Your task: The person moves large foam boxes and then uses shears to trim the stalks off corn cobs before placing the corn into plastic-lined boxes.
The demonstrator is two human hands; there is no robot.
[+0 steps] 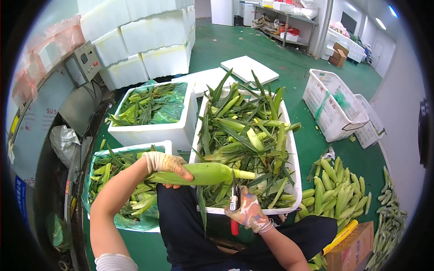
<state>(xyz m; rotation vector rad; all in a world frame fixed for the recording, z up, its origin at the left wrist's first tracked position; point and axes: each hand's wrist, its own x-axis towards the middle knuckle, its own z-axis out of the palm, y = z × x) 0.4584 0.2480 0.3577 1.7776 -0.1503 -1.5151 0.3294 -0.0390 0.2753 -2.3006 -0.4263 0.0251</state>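
Green workroom floor [217, 45]. Centre of frame: the pale-gloved left hand [168, 165] clasps a long, green, husk-covered corn ear [209, 174]; the camouflage-gloved right hand [249, 211] grips red-handled metal shears [234, 226], blades at the ear's stalk end. Beyond, a white rectangular tub [296, 174] holds green leaves [244, 131]. Lower right: heaped pale-green corn ears [337, 189].

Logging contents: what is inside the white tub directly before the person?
The white tub holds heaped green husk leaves. They hide its floor; the right hand and the corn in the left hand cover some leaves.
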